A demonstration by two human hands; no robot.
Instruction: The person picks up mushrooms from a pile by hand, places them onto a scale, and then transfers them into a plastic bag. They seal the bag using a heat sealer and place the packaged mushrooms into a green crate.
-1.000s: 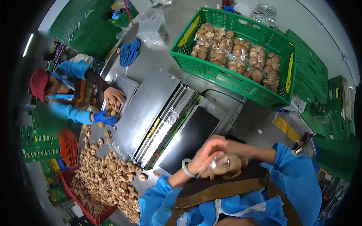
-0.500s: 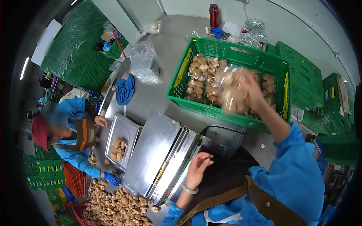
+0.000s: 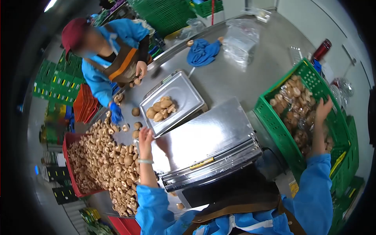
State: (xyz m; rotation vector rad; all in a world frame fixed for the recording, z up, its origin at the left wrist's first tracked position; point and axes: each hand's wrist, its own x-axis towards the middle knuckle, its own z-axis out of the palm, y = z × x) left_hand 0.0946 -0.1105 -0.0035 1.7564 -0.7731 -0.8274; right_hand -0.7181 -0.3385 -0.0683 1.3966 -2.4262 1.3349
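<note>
Steel table (image 3: 250,74), co-worker opposite. Your left hand (image 3: 145,138) is open, empty, fingers spread, just beside the tray (image 3: 184,92) of mushrooms (image 3: 160,109). Your right hand (image 3: 323,109) (also open, holding nothing) hovers over the green crate (image 3: 276,135) of bagged mushrooms (image 3: 295,102).

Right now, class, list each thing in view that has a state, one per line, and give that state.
Left hand: open, empty, raised beside the steel tray.
Right hand: open, over the green crate.
Steel tray: holds a few mushrooms.
Green crate: filled with bagged mushrooms.
Red bottle: capped.
Blue cloth: crumpled.
</note>
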